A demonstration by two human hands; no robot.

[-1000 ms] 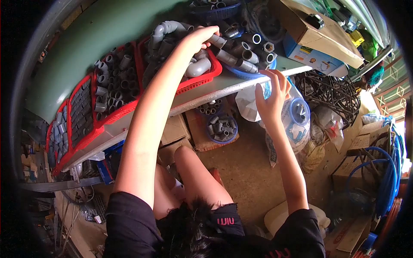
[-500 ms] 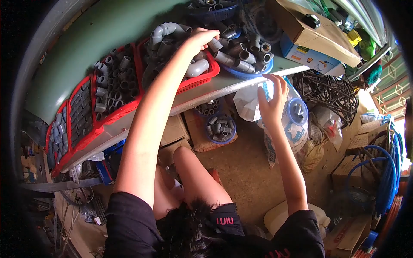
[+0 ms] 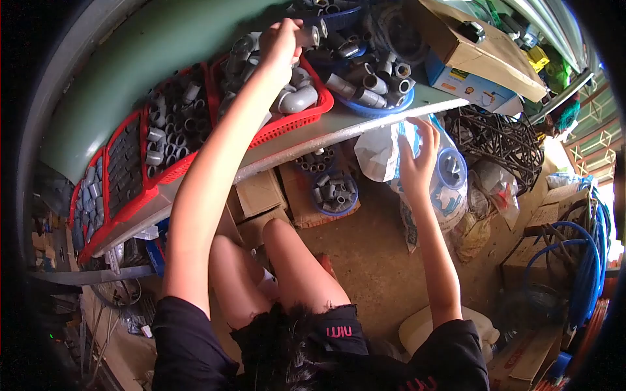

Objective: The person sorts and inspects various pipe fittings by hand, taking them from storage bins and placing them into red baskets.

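Observation:
My left hand [image 3: 282, 49] is closed round a grey pipe fitting [image 3: 308, 37], above the back right part of a red basket [image 3: 293, 121] of grey elbows and other fittings. Right of that basket, a blue basket [image 3: 378, 111] on the green shelf holds more grey fittings. My right hand [image 3: 419, 151] hangs just in front of the shelf edge, below the blue basket, with its fingers apart and nothing in them. Behind it is a white and blue plastic bag [image 3: 383, 156].
More red baskets [image 3: 125, 171] of small fittings line the shelf to the left. A cardboard box [image 3: 479, 49] stands at the back right. Under the shelf edge is a small basket [image 3: 335, 193] of fittings. Blue hoses [image 3: 595, 260] hang at the right.
My left hand has moved left and up, and a fitting now shows in it, clear of the blue basket. My right hand has shifted slightly right and down, still spread.

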